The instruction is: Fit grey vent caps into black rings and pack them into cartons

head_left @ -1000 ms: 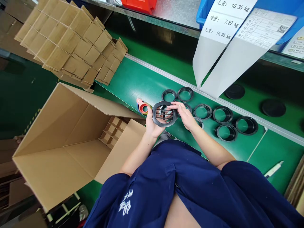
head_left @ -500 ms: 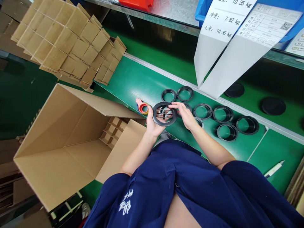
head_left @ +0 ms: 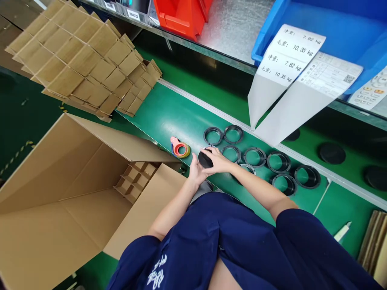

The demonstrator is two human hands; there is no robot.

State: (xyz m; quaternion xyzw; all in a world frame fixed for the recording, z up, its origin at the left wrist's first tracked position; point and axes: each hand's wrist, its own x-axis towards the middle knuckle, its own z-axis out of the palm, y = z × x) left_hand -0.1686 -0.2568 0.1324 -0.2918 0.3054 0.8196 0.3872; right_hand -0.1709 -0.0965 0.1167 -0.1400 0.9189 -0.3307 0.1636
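Between my two hands, a black round part (head_left: pixel 205 159) is held tilted above the front edge of the green bench; its openings are not visible from this side. My right hand (head_left: pixel 220 162) curls over its top and right side, fingers closed on it. From below and the left my left hand (head_left: pixel 196 172) supports it, thumb raised alongside; some of its fingers are hidden. Just left of the hands lies a red and yellow tape dispenser (head_left: pixel 180 149). Several black rings lie right of and beyond the hands, including a flanged ring (head_left: pixel 254 157) and a deeper one (head_left: pixel 307 177).
An open cardboard box (head_left: pixel 81 201) with dividers inside stands at left, beside stacked cardboard dividers (head_left: pixel 87 60). A shelf holds a red bin (head_left: pixel 181 18) and a blue bin (head_left: pixel 320 20), with a folded paper label strip (head_left: pixel 287 104) hanging down. A utility knife (head_left: pixel 343 231) lies right.
The black part, earlier showing its open ring face with crossbars, now appears turned with a dark side up. My right hand has closed over it. The view has shifted.
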